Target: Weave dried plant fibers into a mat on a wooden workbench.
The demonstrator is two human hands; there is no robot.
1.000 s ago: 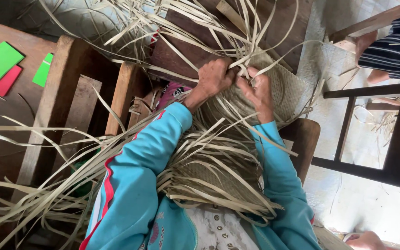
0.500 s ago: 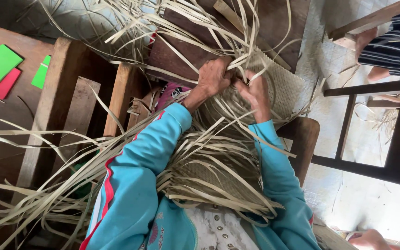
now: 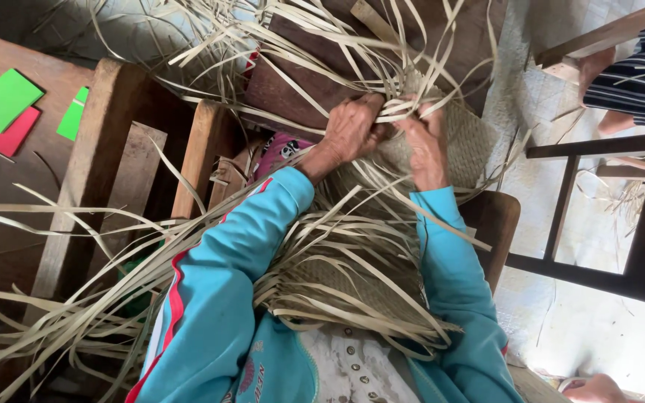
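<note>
From my remote seat I saw a half-woven mat (image 3: 382, 291) of pale leaf strips lying across the person's lap and over a dark wooden bench (image 3: 307, 82), loose strips (image 3: 76, 321) fanning out on every side. Weaving at the far edge seemed to be the step in hand. The left hand (image 3: 352, 130) was closed around a few strips there; the right hand (image 3: 423, 142) pinched 1 strip (image 3: 401, 112) just beside it. I judged the next move called for tucking that strip under its neighbours and pulling it snug.
</note>
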